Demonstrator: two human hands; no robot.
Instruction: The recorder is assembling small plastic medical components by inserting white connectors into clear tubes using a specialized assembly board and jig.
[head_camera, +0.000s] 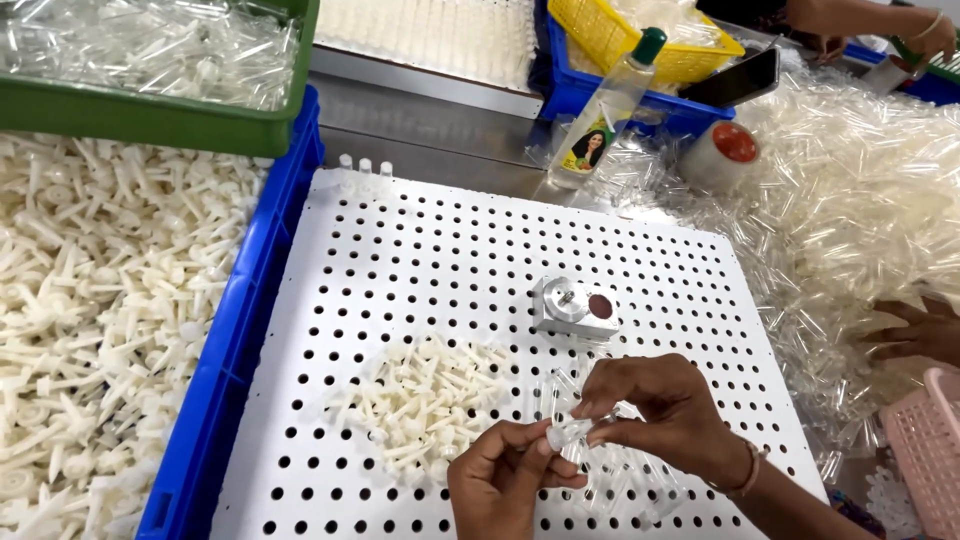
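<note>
Over the near edge of a white perforated board (620, 250), a worker's two hands meet on a small clear plastic tube (562, 434). Its long axis runs roughly sideways across the board, though which end is the mouth cannot be told. The right hand (655, 410) arches above it, wrist bent, fingers curled down and pinched on the tube's right end. The left hand (505, 478) comes up from below, palm turned upward, thumb and fingertips closed on the other end. More clear tubes (620, 480) lie on the board just beneath the hands. A heap of white plastic plungers (425, 400) sits on the board left of the tube, and a small metal fixture (575, 308) stands farther back on it. A blue crate (235, 330) of like plungers flanks the board's left side.
</note>
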